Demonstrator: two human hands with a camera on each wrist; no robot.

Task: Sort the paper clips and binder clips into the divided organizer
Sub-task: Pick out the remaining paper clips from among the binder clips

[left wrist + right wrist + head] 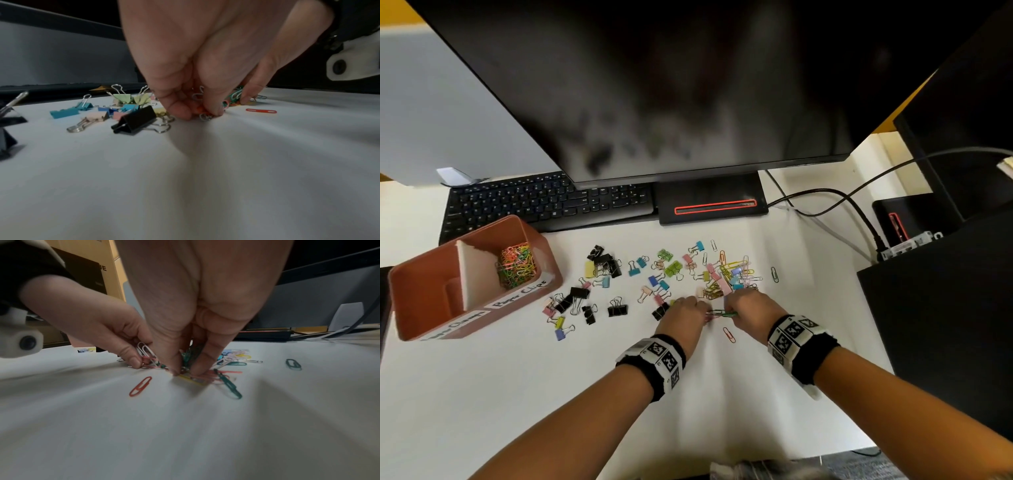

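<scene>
A dark monitor (654, 85) stands over the white surface (551, 394), with a keyboard (544, 202) behind the terracotta organizer (424, 301) at the left, whose right compartment holds coloured paper clips (517, 265). Binder clips (602, 265) lie scattered mid-surface. At the near edge of the mixed pile, the left hand (683, 313) and right hand (748, 308) meet, each grip pinching a small bunch of paper clips (152, 361) against the surface. A red paper clip (729, 335) lies just beside them.

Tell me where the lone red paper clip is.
In the head view the red paper clip lies alone on the white desk, just nearer the person than the right hand.
</scene>
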